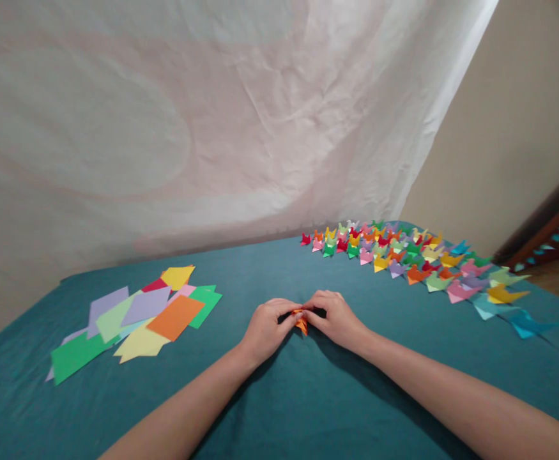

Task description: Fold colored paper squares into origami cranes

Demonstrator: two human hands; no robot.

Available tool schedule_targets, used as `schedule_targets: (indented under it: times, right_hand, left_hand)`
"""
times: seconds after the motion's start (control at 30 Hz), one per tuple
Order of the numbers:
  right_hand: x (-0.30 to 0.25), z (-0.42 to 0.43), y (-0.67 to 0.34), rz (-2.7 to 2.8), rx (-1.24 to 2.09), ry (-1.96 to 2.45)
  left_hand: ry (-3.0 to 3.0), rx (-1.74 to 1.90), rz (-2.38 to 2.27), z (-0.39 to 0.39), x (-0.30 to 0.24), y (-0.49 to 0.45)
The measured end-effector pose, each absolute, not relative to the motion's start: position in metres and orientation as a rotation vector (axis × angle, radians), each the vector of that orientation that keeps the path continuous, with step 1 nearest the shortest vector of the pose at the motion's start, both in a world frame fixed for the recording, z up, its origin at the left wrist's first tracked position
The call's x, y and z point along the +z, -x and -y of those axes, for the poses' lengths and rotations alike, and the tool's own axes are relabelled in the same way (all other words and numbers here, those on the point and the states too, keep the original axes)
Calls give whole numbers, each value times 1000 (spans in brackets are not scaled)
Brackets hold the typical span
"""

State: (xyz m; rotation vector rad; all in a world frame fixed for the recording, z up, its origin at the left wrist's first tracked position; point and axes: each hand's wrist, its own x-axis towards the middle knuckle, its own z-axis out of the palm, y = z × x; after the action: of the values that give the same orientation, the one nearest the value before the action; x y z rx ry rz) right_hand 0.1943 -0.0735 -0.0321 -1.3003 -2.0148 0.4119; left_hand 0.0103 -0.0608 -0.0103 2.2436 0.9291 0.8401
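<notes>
A small folded piece of orange origami paper (301,324) is pinched between my two hands above the middle of the table. My left hand (270,327) is closed on its left side, thumb and fingers together. From the right, my right hand (335,317) grips the same paper with thumb and fingertips. One pointed end of the paper sticks out below the thumbs; its upper part is hidden by my fingers.
Loose paper squares (176,317) in several colours lie overlapping on the left of the teal-covered table (279,409). Rows of folded paper birds (416,273) stand at the back right. A pale curtain (241,128) hangs behind the table.
</notes>
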Motion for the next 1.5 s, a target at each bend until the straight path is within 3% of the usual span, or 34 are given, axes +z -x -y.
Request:
schedule_targets:
  times: [0.67,1.5]
  right_hand:
    - [-31,78,-198,2219,128,1274]
    - [-30,79,-200,2245,89,1254]
  left_hand:
    - [-2436,851,-927,64,-18,-9]
    - [-2527,692,-954,64,-18,-7]
